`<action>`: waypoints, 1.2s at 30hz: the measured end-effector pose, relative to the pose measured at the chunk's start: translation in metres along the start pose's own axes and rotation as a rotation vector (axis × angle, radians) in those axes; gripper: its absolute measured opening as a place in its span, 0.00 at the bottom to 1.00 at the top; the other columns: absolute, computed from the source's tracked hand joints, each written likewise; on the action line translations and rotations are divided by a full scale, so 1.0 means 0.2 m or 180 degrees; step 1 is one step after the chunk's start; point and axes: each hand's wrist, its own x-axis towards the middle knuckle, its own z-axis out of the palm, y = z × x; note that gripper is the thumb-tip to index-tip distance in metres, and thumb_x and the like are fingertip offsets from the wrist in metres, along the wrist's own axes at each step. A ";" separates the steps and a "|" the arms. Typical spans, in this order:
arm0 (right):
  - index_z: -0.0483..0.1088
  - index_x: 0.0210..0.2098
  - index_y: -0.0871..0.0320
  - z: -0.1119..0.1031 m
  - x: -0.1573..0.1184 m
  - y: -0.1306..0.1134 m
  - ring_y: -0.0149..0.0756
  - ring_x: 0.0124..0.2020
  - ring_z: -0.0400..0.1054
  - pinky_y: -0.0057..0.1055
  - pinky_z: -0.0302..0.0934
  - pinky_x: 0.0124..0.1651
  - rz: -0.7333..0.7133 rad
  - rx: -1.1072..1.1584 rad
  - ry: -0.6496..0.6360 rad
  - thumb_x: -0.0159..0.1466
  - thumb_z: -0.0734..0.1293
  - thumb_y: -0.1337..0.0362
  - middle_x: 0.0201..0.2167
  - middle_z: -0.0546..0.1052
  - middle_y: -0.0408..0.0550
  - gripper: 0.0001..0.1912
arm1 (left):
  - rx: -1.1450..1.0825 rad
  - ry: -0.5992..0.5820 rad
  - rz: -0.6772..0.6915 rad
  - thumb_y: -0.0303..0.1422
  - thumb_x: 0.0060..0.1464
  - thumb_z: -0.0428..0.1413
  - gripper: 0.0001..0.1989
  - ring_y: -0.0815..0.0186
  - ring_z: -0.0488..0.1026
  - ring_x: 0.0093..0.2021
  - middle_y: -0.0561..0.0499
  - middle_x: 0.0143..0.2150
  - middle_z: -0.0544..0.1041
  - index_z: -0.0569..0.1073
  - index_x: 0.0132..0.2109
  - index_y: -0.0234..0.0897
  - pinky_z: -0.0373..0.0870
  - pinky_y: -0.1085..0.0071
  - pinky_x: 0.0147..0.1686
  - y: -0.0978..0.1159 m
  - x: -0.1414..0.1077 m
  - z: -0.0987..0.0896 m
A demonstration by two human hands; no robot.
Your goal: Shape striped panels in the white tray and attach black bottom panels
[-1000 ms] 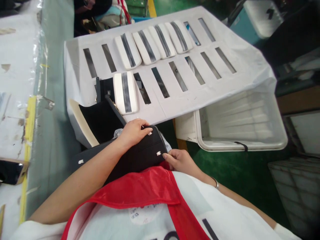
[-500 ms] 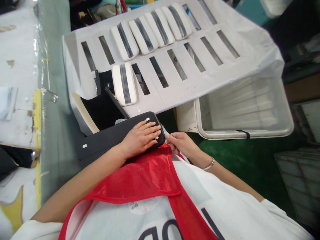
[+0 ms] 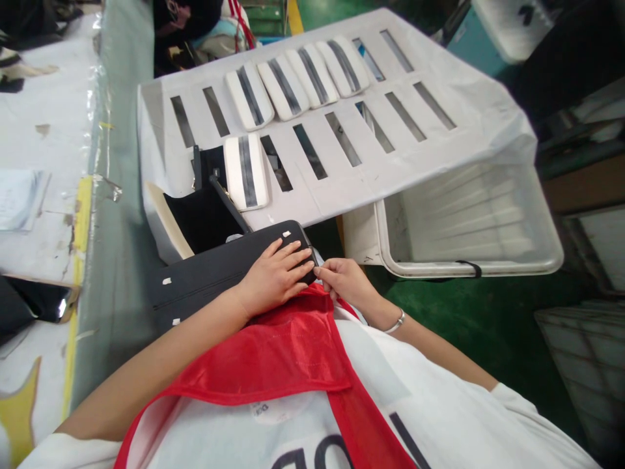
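Observation:
A long black padded piece (image 3: 215, 267) with small white tabs lies across my lap, over the red apron (image 3: 263, 352). My left hand (image 3: 278, 270) rests flat on its right end with the fingers spread. At that end's edge, my right hand (image 3: 344, 280) is closed in a pinch; what is between thumb and finger is too small to make out. Just beyond the black piece stands an open case with a black lining (image 3: 205, 218) and a cream rim. A white pad with a dark stripe (image 3: 247, 171) leans beside it.
Several striped white pads (image 3: 315, 75) lie in a row on the slotted white board (image 3: 336, 189). Under its right side is a white plastic bin (image 3: 469, 270). A worktable (image 3: 43, 156) with a dark glossy object (image 3: 43, 299) is on the left.
The view has shifted slightly. The black piece has turned a little, showing another white tab near my left forearm. My left hand stays spread on it, and my right hand keeps its pinch.

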 end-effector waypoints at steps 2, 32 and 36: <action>0.63 0.22 0.59 0.00 0.00 0.00 0.24 0.10 0.58 0.20 0.49 0.12 0.0020 -0.0085 0.0010 0.60 0.64 0.60 0.13 0.67 0.38 0.13 | 0.0054 0.0075 -0.0059 0.38 0.61 0.49 0.19 0.52 0.61 0.61 0.44 0.59 0.69 0.70 0.55 0.34 0.55 0.49 0.59 0.03 0.00 0.01; 0.62 0.23 0.55 -0.07 0.31 -0.20 0.33 0.15 0.57 0.30 0.51 0.19 -0.0424 -0.1994 -0.0043 0.54 0.62 0.39 0.13 0.63 0.42 0.24 | -0.0701 0.2660 -0.3271 0.37 0.59 0.50 0.12 0.67 0.70 0.34 0.49 0.31 0.73 0.70 0.31 0.36 0.68 0.70 0.39 -0.07 -0.75 -0.16; 0.66 0.31 0.55 0.02 0.28 -0.31 0.41 0.23 0.66 0.37 0.60 0.27 -0.1272 -0.3064 0.0876 0.55 0.63 0.41 0.22 0.71 0.47 0.22 | -0.2175 0.2770 -0.4727 0.42 0.56 0.51 0.13 0.70 0.66 0.26 0.55 0.25 0.68 0.68 0.32 0.36 0.64 0.74 0.27 -0.09 -1.07 -0.08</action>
